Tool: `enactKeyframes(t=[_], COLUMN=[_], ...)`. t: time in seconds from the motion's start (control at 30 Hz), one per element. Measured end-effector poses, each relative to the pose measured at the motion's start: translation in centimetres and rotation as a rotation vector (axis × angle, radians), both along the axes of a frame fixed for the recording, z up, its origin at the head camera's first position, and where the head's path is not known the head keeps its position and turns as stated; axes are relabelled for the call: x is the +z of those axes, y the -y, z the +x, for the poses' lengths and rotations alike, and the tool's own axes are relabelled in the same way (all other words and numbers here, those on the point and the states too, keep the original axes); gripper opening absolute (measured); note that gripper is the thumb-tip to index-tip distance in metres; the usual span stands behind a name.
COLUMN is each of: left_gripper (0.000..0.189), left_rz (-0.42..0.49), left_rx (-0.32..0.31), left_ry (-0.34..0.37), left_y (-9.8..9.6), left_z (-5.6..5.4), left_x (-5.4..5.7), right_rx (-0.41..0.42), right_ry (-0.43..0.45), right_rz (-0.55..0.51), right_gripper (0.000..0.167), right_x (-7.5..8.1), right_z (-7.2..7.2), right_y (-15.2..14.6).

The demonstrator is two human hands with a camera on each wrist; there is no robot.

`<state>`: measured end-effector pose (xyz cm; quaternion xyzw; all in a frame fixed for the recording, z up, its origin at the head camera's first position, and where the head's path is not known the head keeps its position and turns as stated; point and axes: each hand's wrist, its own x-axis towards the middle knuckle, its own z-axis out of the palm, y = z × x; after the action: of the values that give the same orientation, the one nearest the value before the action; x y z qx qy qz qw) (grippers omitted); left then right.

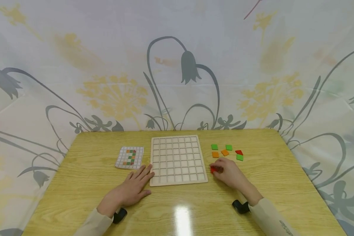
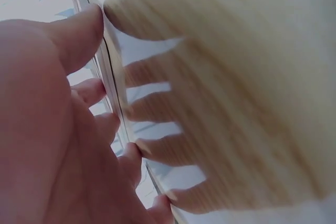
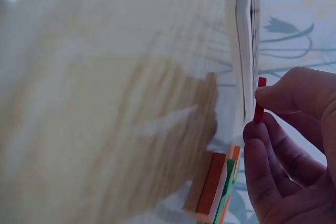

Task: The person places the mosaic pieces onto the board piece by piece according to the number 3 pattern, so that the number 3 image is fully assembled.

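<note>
My right hand (image 1: 228, 172) pinches a red tile (image 3: 260, 99) between thumb and fingertips, just right of the wooden grid board (image 1: 177, 160). The tile's exact outline is hard to tell, as the fingers cover part of it. Flat on the table lies my left hand (image 1: 132, 188), fingers straight and spread, with fingertips at the board's left edge. The board's squares hold no tiles. Left of the board, a printed pattern card (image 1: 129, 157) shows a grid with orange, green and red cells.
Beyond the right hand lie loose tiles: green ones, among them a green tile (image 1: 214, 147), two orange ones including an orange tile (image 1: 215, 154), and a red piece (image 1: 239, 152). A patterned curtain (image 1: 177, 91) hangs behind the wooden table (image 1: 171, 213).
</note>
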<state>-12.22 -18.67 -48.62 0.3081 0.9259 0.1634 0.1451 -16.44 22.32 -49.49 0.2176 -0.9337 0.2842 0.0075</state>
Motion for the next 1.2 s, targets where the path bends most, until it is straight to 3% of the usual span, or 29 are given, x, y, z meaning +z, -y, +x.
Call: enactKeyframes(t=[0.3, 0.8, 1.2], left_gripper=[0.065, 0.075, 0.075], left_rz=[-0.003, -0.006, 0.001], left_rx=[0.011, 0.022, 0.038], left_ry=[0.009, 0.026, 0.046], left_y=[-0.1, -0.2, -0.3], left_z=[0.2, 0.3, 0.3], left_x=[0.0, 0.1, 0.2], right_rx=[-0.011, -0.022, -0.068], right_ry=[-0.014, 0.039, 0.106], right_rz=[-0.061, -0.131, -0.212], right_gripper=[0.026, 0.028, 0.023], right_x=[0.5, 0.8, -0.3], right_z=[-2.0, -6.7, -9.4], right_y=[1.8, 5.7, 8.8])
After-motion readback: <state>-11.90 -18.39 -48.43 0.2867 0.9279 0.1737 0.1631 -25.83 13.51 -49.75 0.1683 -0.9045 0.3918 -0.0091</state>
